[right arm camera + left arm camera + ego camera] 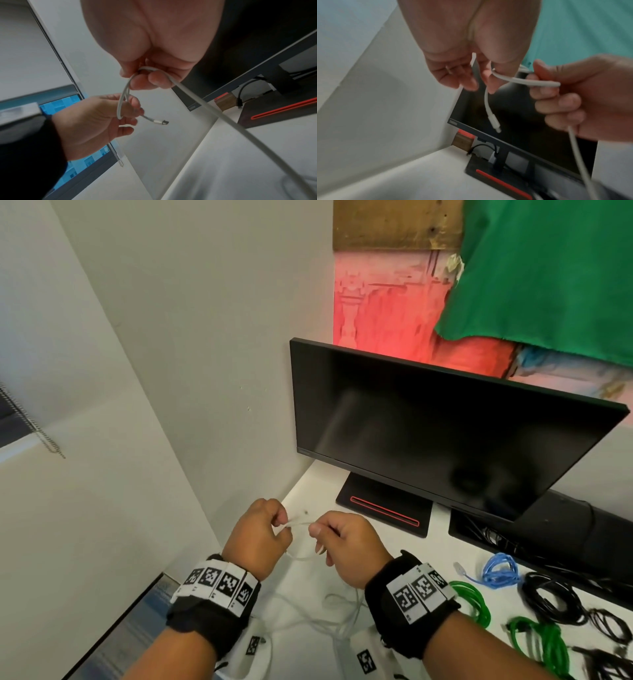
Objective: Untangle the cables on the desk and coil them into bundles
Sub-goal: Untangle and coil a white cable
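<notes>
**A:** Head view: my left hand (260, 537) and right hand (346, 546) each pinch the white cable (301, 523) above the desk (442, 556), near its left edge. Why so close together?

**B:** Probably to start the first loop. Left wrist: the plug (494, 124) hangs down. Right wrist: the loop runs near-vertical and the slack trails right toward the desk.

**Hidden, cropped and blurred parts**

The white cable (310, 609) vanishes behind both wrist bands near the head view's bottom edge, so its far end cannot be traced. The black cables (561, 601) and green cables (537, 642) are cut off at the lower right corner. In the left wrist view, the monitor base (496, 180) is smeared by blur; the logo on the monitor (453, 122) is unreadable
</notes>
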Action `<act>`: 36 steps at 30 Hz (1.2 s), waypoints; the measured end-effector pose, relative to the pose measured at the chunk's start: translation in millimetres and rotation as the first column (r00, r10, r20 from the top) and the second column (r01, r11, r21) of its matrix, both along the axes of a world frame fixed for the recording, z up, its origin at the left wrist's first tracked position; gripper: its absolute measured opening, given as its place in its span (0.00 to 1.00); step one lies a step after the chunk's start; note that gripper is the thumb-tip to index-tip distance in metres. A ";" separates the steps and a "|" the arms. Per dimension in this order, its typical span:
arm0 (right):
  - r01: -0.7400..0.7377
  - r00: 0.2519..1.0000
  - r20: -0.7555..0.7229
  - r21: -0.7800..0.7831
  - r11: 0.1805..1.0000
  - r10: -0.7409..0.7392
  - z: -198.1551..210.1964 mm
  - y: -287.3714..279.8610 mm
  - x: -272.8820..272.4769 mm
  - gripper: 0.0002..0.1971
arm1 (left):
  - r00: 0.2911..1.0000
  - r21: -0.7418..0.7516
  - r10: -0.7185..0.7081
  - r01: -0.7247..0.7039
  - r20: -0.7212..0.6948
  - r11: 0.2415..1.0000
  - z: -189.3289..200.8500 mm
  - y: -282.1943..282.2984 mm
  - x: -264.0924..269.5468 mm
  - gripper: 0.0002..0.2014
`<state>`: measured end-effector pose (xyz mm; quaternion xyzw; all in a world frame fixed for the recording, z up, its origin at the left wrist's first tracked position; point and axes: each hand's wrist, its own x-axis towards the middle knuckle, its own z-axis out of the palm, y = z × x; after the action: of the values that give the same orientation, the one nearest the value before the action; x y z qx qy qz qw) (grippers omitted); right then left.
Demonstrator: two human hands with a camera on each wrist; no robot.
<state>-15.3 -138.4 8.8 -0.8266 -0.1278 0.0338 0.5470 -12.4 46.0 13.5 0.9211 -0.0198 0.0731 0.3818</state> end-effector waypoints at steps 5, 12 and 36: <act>0.028 0.999 -0.019 0.045 0.999 -0.027 -0.1 -3.5 5.1 0.14 | 0.961 -0.474 -0.182 0.062 -0.210 0.878 3.2 -0.3 -3.5 0.02; 0.054 0.998 0.039 0.027 0.998 -0.055 -1.8 0.3 9.2 0.14 | 0.822 -0.917 -0.414 -0.304 -0.390 0.259 19.6 -14.6 -9.0 0.12; -0.290 0.956 -0.085 -0.126 0.949 0.281 7.0 10.9 -3.9 0.11 | 0.938 -0.397 -0.338 0.282 -0.078 0.874 30.8 -11.7 4.2 0.07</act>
<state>-19.2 -127.5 15.8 -0.8334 -0.2254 0.1488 0.4822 -8.2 34.3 44.3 0.8173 -0.1250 -0.0539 0.5600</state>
